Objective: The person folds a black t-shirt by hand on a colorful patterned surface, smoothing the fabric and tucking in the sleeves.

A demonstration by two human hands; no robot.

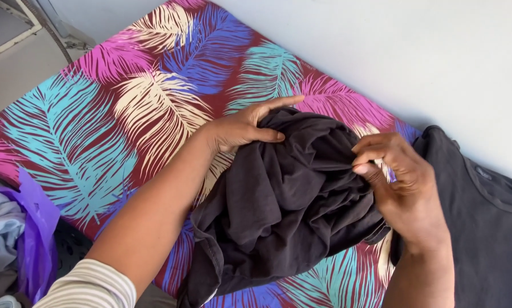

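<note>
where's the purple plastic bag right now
In the head view the purple plastic bag sits at the lower left edge, beside the feather-print mattress and just left of the person's striped sleeve.

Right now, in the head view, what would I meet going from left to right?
Purple plastic bag → left hand → crumpled dark garment → right hand → flat black shirt, all over the feather-print sheet.

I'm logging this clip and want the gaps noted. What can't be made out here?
- Dark crumpled garment: its type is unclear in the head view, since folds hide its shape.
- Right hand: fingertips are buried in the cloth.
- Left hand: palm hidden against the fabric.
- Flat dark shirt: cut off by the right edge.
- Purple bag: contents cut off at the lower left.
</note>
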